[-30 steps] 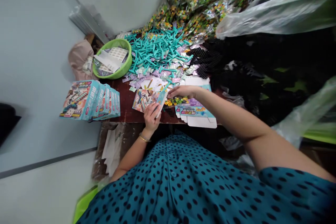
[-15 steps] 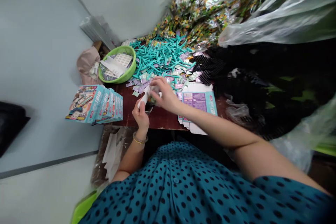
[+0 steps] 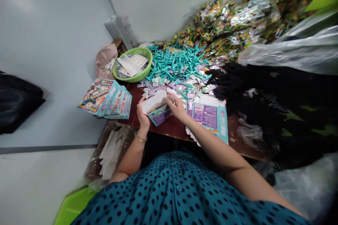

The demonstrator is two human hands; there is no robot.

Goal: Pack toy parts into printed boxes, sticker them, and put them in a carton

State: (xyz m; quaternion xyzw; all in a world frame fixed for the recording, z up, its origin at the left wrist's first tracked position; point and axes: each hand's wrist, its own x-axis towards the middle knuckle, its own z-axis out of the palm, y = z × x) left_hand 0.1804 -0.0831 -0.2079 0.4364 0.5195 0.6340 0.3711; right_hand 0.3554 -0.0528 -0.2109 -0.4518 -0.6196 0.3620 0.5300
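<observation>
A small printed cardboard box [image 3: 161, 116] with a white inside and a purple and teal side is between my two hands, its white flap raised. My left hand [image 3: 143, 115] grips the box at its left end. My right hand [image 3: 177, 107] is closed on the right end, fingertips at the white flap there. Something colourful shows in the box's opening, too small to make out. Just right of my right hand lies a stack of flat teal and purple cartons [image 3: 208, 116], partly under my forearm.
Filled boxes [image 3: 116, 100] stand in a row at the left. Behind them is a green basket [image 3: 146, 74] with sheets and packets. Teal plastic pieces [image 3: 174, 63] and small sachets [image 3: 155, 89] cover the back. Bagged orange-green parts [image 3: 211, 17] and black mesh pieces [image 3: 224, 77] lie right.
The box has turned so its purple side and open white flap show. My right hand has moved from over the opening to its right end. The whole view has shifted.
</observation>
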